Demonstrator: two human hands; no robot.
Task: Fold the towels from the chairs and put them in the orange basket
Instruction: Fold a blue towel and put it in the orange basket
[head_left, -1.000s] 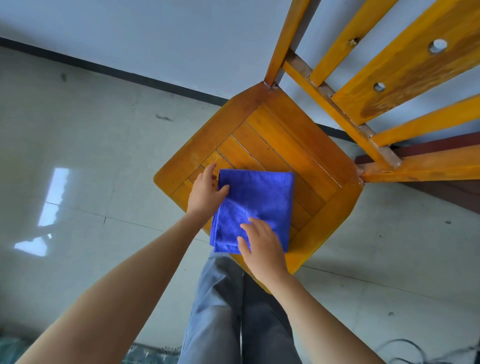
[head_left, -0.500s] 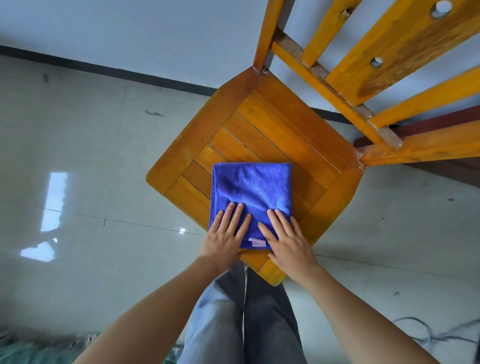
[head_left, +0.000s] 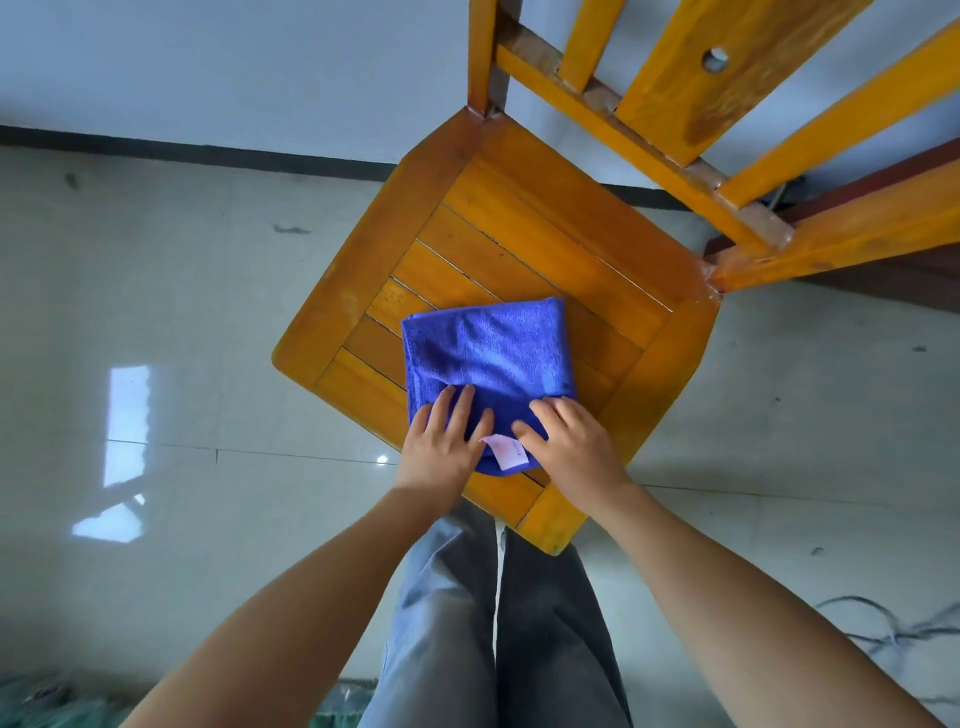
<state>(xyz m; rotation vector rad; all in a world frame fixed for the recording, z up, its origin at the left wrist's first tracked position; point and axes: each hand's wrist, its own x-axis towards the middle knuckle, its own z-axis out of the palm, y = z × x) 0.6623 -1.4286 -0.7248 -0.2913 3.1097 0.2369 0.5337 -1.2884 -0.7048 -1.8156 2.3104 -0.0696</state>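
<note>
A folded blue towel (head_left: 488, 353) with a white label (head_left: 506, 449) lies on the near part of the orange wooden chair seat (head_left: 545, 228). My left hand (head_left: 441, 447) holds the towel's near left edge, fingers on top and thumb hidden under the cloth. My right hand (head_left: 571, 441) grips the near right edge with curled fingers. The label stands up between the two hands. The orange basket is not in view.
The chair's slatted backrest (head_left: 701, 78) rises at the top right. Glossy floor tiles (head_left: 182, 338) spread left of the chair and a white wall lies beyond. Dark cables (head_left: 883, 634) lie on the floor at the lower right. My legs stand just below the seat's near corner.
My left hand came from the towel's far left corner to its near edge beside my right hand. Both hands went from lying flat to taking hold of that edge, and the label flipped up.
</note>
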